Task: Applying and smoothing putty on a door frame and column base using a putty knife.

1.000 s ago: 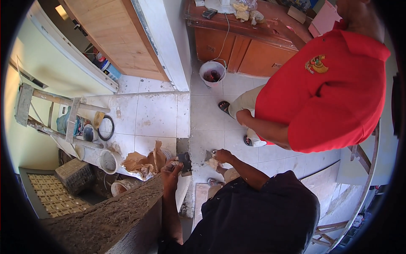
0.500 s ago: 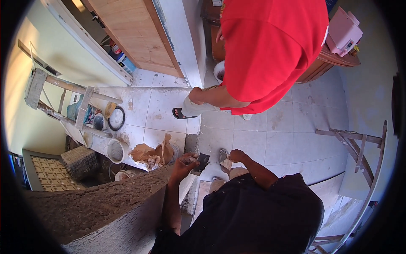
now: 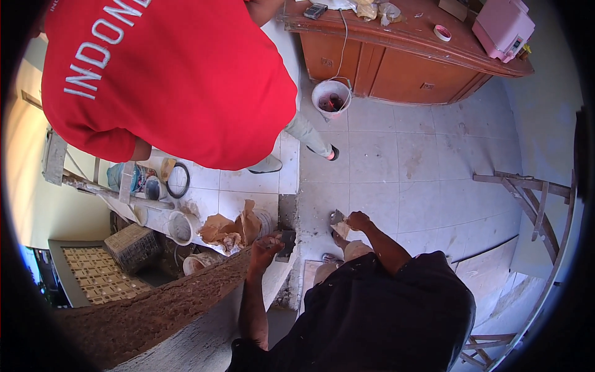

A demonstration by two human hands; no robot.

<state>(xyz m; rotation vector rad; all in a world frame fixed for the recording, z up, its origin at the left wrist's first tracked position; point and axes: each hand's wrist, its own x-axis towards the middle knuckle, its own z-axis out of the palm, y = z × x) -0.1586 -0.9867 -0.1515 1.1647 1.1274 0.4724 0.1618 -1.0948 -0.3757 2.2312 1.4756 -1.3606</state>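
Note:
My left hand point(image 3: 265, 249) grips a small dark flat tool point(image 3: 287, 239) at the end of a rough brown mortar-topped wall point(image 3: 155, 310) that runs across the lower left. To its right, over the tiled floor point(image 3: 396, 186), my right hand point(image 3: 358, 220) holds a small trowel point(image 3: 338, 222) with a pale lump on its blade. The two hands are about a hand's width apart. My dark shirt point(image 3: 384, 316) hides what lies below them.
A person in a red shirt point(image 3: 167, 74) bends over the upper left, one foot point(image 3: 266, 164) on the tiles. A torn brown paper bag point(image 3: 232, 226), buckets point(image 3: 180, 226) and a wooden ladder point(image 3: 93, 183) stand left. A white bucket point(image 3: 330, 98) stands by a wooden cabinet point(image 3: 396, 62); a wooden frame point(image 3: 533, 198) leans right.
The person in red has moved from the right side across to the upper left. My view has swung right, showing the cabinet. Both my hands keep their tools near the wall end.

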